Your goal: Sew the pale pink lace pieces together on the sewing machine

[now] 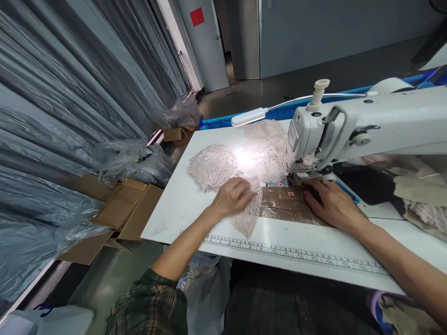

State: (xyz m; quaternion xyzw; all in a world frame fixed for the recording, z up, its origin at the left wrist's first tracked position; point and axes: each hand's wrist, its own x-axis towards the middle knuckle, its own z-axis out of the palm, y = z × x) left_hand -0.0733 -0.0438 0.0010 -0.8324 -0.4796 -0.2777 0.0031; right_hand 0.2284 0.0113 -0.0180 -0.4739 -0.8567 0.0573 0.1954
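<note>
Pale pink lace fabric (213, 167) lies bunched on the white sewing table, and one pointed flap hangs toward the ruler edge. My left hand (232, 197) is closed with curled fingers on that flap; its fingertips are slightly blurred. To the right is a white sewing machine (349, 125), its presser foot (295, 180) just above the bed. My right hand (331, 202) rests low beside the foot, thumb and fingers apart, with nothing visible in it. Brown tape (279, 204) covers the table under and between the hands.
A lit lamp (249, 117) on a bendy stem hangs over the lace. A printed ruler (296, 255) runs along the table's front edge. Beige and pink cloth pieces (419, 186) lie right of the machine. Open cardboard boxes (129, 204) and plastic wrap stand on the floor at left.
</note>
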